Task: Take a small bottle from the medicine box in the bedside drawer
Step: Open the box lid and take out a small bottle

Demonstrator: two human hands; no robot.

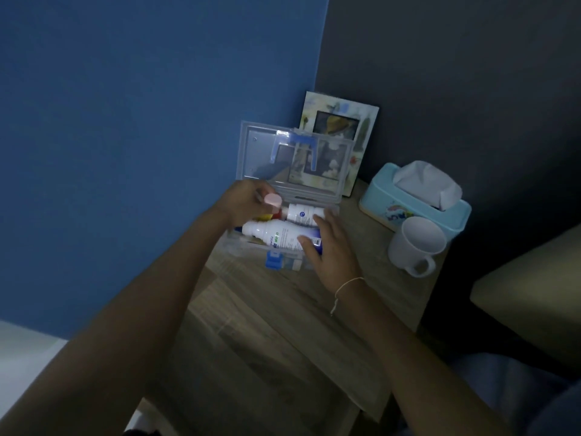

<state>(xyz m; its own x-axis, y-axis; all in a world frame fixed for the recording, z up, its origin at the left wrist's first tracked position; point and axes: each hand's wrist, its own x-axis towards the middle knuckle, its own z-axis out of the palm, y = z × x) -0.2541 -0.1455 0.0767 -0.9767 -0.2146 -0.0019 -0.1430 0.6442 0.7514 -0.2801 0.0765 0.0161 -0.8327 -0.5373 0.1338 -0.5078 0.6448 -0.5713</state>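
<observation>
A clear plastic medicine box (245, 247) with blue latches stands on the wooden bedside table (371, 247), its lid (264, 152) raised upright. Inside lie two white bottles on their sides: a larger one (276, 236) with green print and a smaller one (303, 212) behind it. My left hand (243, 199) hovers over the box's left part, fingers closed on a small bottle with a pale pink cap (273, 199). My right hand (330, 247) rests on the box's right end, fingers touching the larger bottle's base.
A picture frame (361, 133) leans on the dark wall behind the box. At the right stand a light blue tissue box (408, 202) and a white mug (415, 243). A blue wall is at the left. The open drawer (267, 357) extends below the tabletop.
</observation>
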